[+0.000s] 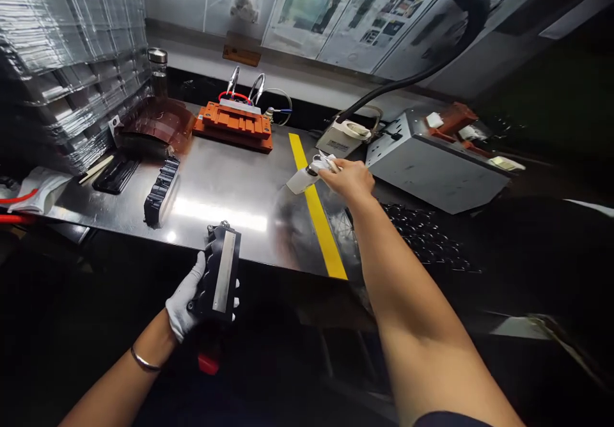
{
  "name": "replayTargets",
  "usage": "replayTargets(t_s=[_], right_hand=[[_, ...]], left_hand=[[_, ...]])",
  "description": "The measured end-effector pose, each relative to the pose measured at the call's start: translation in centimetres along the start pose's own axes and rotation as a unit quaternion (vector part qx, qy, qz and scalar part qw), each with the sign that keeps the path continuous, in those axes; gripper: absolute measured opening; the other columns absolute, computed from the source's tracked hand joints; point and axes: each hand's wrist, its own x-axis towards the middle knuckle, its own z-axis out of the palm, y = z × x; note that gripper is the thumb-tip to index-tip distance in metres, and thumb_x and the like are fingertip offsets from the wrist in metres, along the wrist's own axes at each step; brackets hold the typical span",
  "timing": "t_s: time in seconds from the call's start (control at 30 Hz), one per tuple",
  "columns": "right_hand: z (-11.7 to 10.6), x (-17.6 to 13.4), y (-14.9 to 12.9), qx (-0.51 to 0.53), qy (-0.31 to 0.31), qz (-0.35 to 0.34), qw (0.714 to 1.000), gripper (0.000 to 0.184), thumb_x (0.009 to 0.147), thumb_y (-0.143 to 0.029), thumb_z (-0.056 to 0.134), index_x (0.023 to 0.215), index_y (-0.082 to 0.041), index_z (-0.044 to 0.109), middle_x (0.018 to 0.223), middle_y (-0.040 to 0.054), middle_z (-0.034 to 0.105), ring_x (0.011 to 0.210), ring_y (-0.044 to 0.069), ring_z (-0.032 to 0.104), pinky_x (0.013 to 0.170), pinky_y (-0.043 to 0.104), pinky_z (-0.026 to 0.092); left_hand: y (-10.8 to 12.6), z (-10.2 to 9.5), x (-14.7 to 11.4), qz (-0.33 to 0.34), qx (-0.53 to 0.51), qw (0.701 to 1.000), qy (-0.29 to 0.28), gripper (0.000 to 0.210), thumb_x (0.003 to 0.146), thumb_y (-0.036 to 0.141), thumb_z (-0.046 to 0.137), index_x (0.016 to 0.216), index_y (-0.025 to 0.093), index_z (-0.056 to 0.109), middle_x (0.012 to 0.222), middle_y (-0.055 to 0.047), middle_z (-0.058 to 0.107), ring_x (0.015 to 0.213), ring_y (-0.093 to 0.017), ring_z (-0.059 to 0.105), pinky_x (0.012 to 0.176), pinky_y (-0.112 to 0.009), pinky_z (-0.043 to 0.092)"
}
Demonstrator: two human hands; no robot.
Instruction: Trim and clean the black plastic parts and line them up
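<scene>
Toward eight o'clock from the middle of the view, by the near edge of a shiny metal tabletop [225,178], the left hand [185,299], in a white glove, grips a black plastic housing [207,286] with a scalloped side. A flat silver metal strip [224,273] runs lengthwise along its upper face – thumb on one side, fingertips showing at the other. Whether its far end touches the tabletop cannot be told.

Just off centre, toward two to three o'clock, the bare right hand [352,178] is closed around a crumpled white wad [327,163], beside a small white container [298,182] with a dark neck; the details blur together, so the container is perhaps a bottle, and whether it is held too is unclear. A yellow stripe [314,206] crosses the tabletop beneath.

At nine o'clock a second black scalloped housing [163,190] rests on the tabletop. Toward ten o'clock sits an orange block-shaped fixture [235,122] with cables behind it, and farther out at ten rises a tall stack of clear plastic trays [71,62]. At three o'clock stands a grey metal box [436,165] – orange parts on its top.
</scene>
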Motion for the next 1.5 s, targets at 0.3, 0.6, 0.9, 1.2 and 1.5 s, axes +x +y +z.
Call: replayTargets(t_s=[0.3,0.6,0.9,1.2,1.5], right_hand=[[4.9,-18.8,-12.1,0.033,-0.116,-0.06,0.991,0.037,0.079,-0.035,0.065,0.115,-0.029,0.068,0.113,0.0068,0.058,0.07,0.013,0.062,0.063,0.026,0.053],[5.1,-18.3,-13.2,0.039,-0.115,-0.034,0.992,0.038,0.077,-0.036,0.066,0.114,-0.031,0.068,0.109,0.0053,0.058,0.07,0.013,0.062,0.064,0.026,0.053],[6.0,-18.2,-13.8,0.058,-0.156,-0.073,0.983,0.045,0.076,-0.038,0.068,0.12,-0.036,0.064,0.117,0.0025,0.059,0.076,0.015,0.064,0.069,0.026,0.053],[7.1,-13.6,-5.9,0.019,-0.056,0.093,0.994,0.051,0.082,-0.048,0.06,0.125,-0.021,0.06,0.122,0.0133,0.057,0.099,0.026,0.061,0.084,0.038,0.05],[3.8,-17.7,-8.8,0.14,-0.097,-0.031,0.985,0.04,0.097,-0.044,0.033,0.108,-0.019,0.062,0.081,0.0058,0.068,0.073,0.019,0.063,0.069,0.03,0.048]], left_hand=[[0.2,0.7,-0.4,0.007,0.019,0.999,0.031,0.07,0.08,0.07,0.043,0.099,0.007,0.067,0.086,-0.014,0.072,0.066,-0.028,0.069,0.056,-0.042,0.056],[0.3,0.6,-0.3,0.018,0.019,0.999,0.025,0.069,0.082,0.069,0.041,0.104,0.009,0.066,0.09,-0.016,0.073,0.068,-0.029,0.07,0.057,-0.042,0.056],[0.9,0.1,-0.1,0.016,0.032,0.999,-0.017,0.067,0.082,0.069,0.04,0.103,0.01,0.065,0.09,-0.015,0.072,0.07,-0.029,0.07,0.06,-0.042,0.056],[2.0,0.6,-1.7,0.071,0.062,0.995,0.012,0.083,0.077,0.08,0.027,0.106,0.012,0.065,0.088,-0.015,0.071,0.064,-0.024,0.067,0.054,-0.037,0.055],[0.4,2.4,-2.5,0.288,0.248,0.915,0.134,0.043,0.073,0.029,0.075,0.113,0.017,0.063,0.096,-0.005,0.072,0.084,-0.016,0.068,0.071,-0.024,0.055]])
